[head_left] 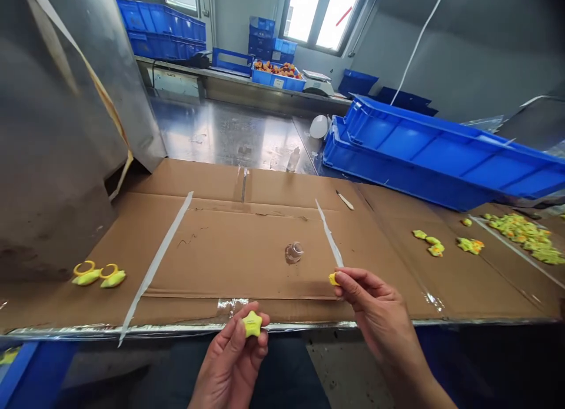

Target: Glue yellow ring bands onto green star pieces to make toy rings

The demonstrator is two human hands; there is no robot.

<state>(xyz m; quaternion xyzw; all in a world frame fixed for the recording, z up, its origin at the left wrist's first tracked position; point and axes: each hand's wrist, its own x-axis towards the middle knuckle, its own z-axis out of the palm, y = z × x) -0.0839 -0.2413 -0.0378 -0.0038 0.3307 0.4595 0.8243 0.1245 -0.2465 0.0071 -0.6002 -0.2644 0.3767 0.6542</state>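
My left hand [236,356] pinches a yellow star-shaped piece [253,324] just over the table's front edge, its flat face turned toward me. Between the thumb and forefinger of my right hand [375,309] is a small yellow piece [333,279], mostly hidden by the fingertips. A small clear cup [294,252] stands on the cardboard [247,238] between and beyond the hands. At the left lie two yellow-green pieces [113,279] with yellow rings [83,268] on them.
Loose yellow-green pieces [430,242] and a larger pile [525,235] lie at right. Stacked blue crates [441,153] stand behind them. A thin pointed tool [345,200] and a clear bottle [293,160] are farther back. A metal housing [66,132] bounds the left side.
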